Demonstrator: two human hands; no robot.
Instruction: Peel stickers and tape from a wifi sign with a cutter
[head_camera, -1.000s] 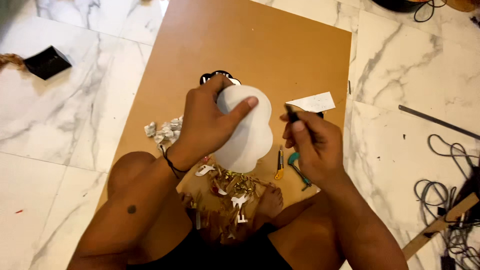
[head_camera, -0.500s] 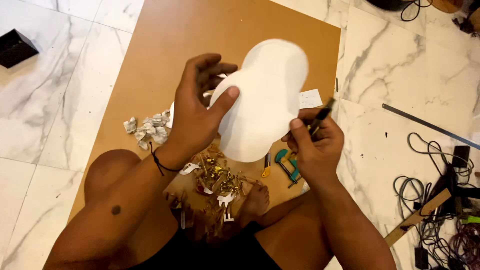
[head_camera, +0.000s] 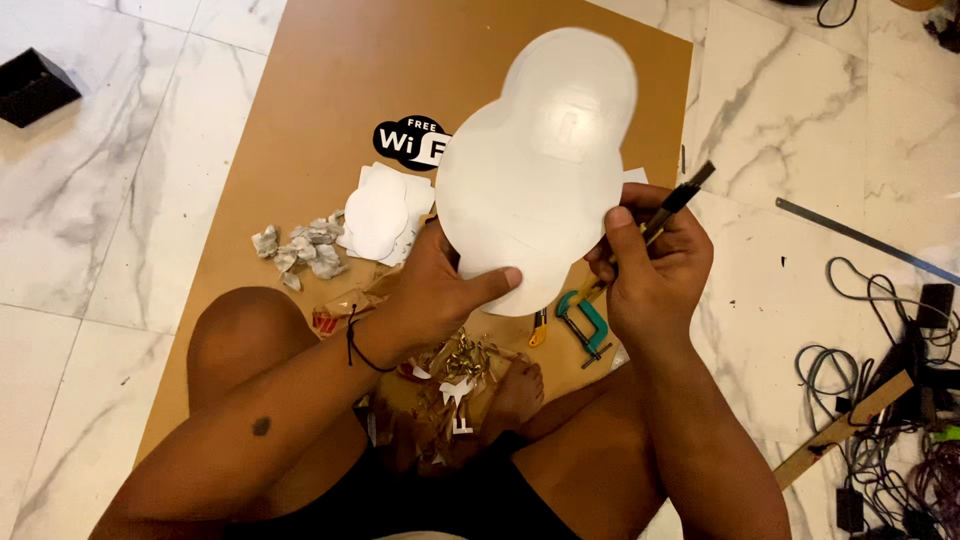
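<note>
My left hand (head_camera: 435, 290) grips the lower edge of a large white cut-out sheet (head_camera: 540, 160) with rounded lobes, holding it up over a brown board (head_camera: 330, 80). The thumb lies across the sheet's bottom. My right hand (head_camera: 650, 270) touches the sheet's right edge and holds a thin black knife (head_camera: 675, 205) that points up and to the right. Smaller white cut-outs (head_camera: 385, 215) lie on the board just left of the sheet.
Crumpled paper bits (head_camera: 300, 250) lie on the board. A teal clamp (head_camera: 585, 325) and gold scraps (head_camera: 465, 360) sit near my foot. A black round sticker (head_camera: 410, 142) lies behind the sheet. Cables (head_camera: 880, 370), a wooden strip (head_camera: 845, 425) and a metal ruler (head_camera: 860, 240) are on the marble floor at right.
The white sheet has been lifted higher and turned flatter toward the camera. My left hand slid from its side down to its lower edge. My right hand stays by the right edge with the knife.
</note>
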